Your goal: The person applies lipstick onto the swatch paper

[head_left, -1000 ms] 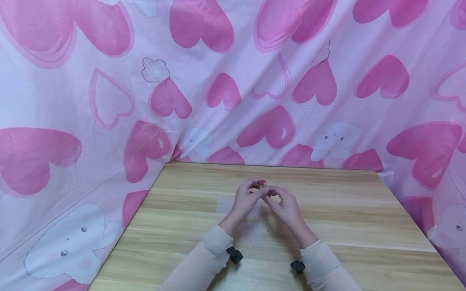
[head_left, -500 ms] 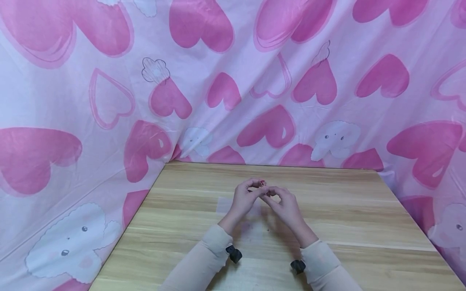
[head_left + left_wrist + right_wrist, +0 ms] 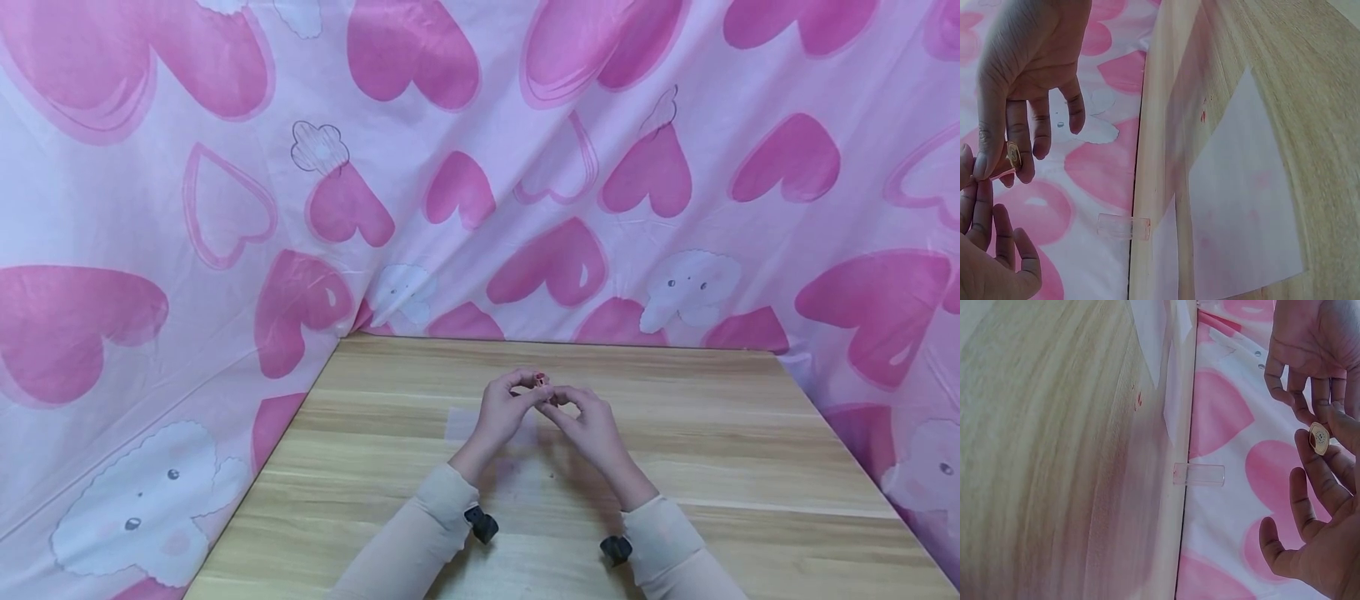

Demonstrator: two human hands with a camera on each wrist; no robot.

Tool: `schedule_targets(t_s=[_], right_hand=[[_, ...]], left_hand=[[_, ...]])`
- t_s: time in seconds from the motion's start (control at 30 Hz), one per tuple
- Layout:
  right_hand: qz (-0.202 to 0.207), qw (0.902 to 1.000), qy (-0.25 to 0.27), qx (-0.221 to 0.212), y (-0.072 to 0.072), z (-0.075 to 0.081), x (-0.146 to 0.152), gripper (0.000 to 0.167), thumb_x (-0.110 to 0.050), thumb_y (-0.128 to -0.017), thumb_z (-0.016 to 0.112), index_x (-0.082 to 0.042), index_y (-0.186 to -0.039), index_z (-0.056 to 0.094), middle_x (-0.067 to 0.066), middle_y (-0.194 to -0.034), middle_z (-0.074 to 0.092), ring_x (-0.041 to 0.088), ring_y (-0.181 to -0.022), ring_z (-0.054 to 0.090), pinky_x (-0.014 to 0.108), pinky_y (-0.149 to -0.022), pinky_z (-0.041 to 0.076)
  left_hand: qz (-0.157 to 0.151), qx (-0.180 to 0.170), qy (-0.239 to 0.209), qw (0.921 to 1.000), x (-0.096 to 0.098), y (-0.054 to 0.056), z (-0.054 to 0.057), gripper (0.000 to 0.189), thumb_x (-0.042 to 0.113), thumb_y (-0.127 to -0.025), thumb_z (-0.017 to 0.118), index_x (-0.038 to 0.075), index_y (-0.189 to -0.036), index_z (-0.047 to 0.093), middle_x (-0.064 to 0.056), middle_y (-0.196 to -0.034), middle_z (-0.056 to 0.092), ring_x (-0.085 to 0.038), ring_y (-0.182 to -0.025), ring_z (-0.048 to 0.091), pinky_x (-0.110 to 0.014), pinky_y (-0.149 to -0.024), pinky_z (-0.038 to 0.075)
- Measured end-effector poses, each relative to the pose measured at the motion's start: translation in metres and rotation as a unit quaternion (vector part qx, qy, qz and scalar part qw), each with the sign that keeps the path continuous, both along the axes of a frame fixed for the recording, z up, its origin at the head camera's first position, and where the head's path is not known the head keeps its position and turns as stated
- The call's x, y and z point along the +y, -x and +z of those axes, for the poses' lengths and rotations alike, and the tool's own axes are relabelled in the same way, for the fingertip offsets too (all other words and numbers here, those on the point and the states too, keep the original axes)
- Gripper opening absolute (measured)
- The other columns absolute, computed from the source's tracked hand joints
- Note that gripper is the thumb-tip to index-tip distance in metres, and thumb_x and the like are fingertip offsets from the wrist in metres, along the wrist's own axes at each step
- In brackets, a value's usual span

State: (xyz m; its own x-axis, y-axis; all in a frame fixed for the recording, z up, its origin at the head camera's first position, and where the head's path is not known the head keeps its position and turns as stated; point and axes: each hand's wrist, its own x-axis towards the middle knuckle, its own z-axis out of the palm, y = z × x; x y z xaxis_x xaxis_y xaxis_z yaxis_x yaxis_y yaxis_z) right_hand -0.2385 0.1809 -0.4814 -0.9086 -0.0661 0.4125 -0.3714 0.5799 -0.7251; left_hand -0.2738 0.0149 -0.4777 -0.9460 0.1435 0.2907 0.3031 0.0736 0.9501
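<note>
Both hands meet above the table, fingertips together around a small piece in gold and red [image 3: 542, 380]. My left hand [image 3: 501, 410] pinches it from the left, my right hand [image 3: 592, 421] from the right. In the right wrist view, it shows as a small gold oval piece [image 3: 1319, 438] with a patterned face, among the fingertips of my right hand [image 3: 1316, 550] and left hand [image 3: 1316, 337]. The left wrist view shows its gold rim [image 3: 1014, 156]. Fingers cover the rest, and its exact kind is unclear.
Thin translucent sheets [image 3: 1241, 206] lie on the wooden table [image 3: 712, 467]. A clear tube [image 3: 1199, 474] shows across the table's far edge in both wrist views. Small red marks [image 3: 1203, 115] dot the wood. A pink heart-patterned cloth [image 3: 547, 258] hangs behind the table.
Both hands stay in nearly the same place. The small red and gold piece shifts slightly among the fingertips, and its red part shows a little differently.
</note>
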Motion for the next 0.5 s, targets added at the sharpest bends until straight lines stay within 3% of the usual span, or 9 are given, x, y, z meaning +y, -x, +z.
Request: schedule_targets(t_s=[0.2, 0.5], right_hand=[[0.009, 0.9998, 0.011, -0.016, 0.002, -0.002, 0.002, 0.031, -0.044, -0.088, 0.076, -0.024, -0.113, 0.077, -0.009, -0.096, 0.071, 0.016, -0.101, 0.061, 0.055, -0.087, 0.05], [0.041, 0.9979, 0.024, -0.044, 0.002, -0.002, 0.006, 0.029, -0.045, -0.09, 0.074, -0.026, -0.111, 0.076, -0.01, -0.099, 0.072, 0.018, -0.109, 0.062, 0.058, -0.097, 0.047]], left_hand=[[-0.01, -0.011, 0.012, 0.9998, -0.002, -0.002, 0.002, 0.016, 0.031, -0.087, 0.079, 0.019, -0.097, 0.079, 0.007, -0.094, 0.073, -0.01, -0.098, 0.065, -0.035, -0.082, 0.047], [-0.073, -0.037, 0.012, 0.9965, -0.01, 0.001, 0.003, 0.02, 0.031, -0.09, 0.077, 0.017, -0.104, 0.078, 0.003, -0.098, 0.074, -0.011, -0.105, 0.065, -0.04, -0.092, 0.049]])
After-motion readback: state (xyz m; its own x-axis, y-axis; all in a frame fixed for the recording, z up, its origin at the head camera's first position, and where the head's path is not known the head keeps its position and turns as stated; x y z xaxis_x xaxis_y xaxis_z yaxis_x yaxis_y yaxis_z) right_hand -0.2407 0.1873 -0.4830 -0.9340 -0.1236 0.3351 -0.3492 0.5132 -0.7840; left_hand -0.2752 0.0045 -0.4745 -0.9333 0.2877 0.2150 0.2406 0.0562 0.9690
